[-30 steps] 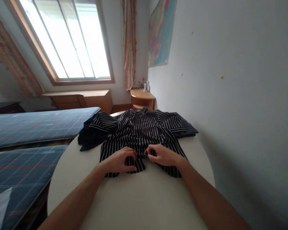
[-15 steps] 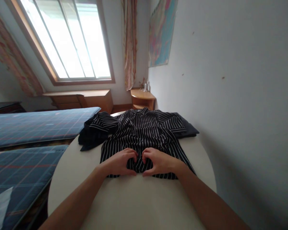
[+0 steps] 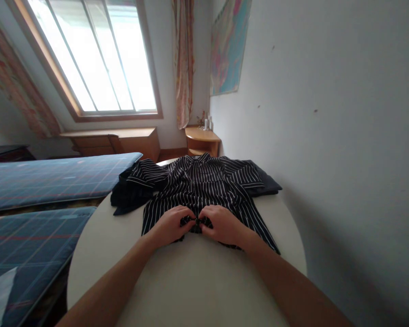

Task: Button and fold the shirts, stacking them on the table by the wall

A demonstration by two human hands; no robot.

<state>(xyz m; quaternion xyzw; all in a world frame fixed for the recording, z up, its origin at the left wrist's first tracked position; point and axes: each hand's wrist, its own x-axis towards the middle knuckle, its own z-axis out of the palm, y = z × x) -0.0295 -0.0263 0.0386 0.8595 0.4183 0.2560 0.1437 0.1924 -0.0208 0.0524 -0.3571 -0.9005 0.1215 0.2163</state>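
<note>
A black shirt with white stripes (image 3: 204,181) lies spread on a round pale table (image 3: 197,281), its collar at the far side and its hem towards me. My left hand (image 3: 173,225) pinches the cloth at the middle of the hem. Right beside it, my right hand (image 3: 221,225) pinches the same front strip, the fingertips of both hands nearly touching. Dark cloth (image 3: 131,195) lies beneath the left sleeve, and a folded dark garment (image 3: 271,181) sits under the right sleeve.
Two blue plaid mattresses (image 3: 54,179) stand left of the table. A white wall (image 3: 344,159) runs along the right. Beyond the table are a small corner shelf (image 3: 202,134), a wooden desk (image 3: 139,136) and a window (image 3: 98,59).
Both hands have closed on the shirt's front near the hem and moved slightly away from me. The middle of the hem is drawn up and bunched between them.
</note>
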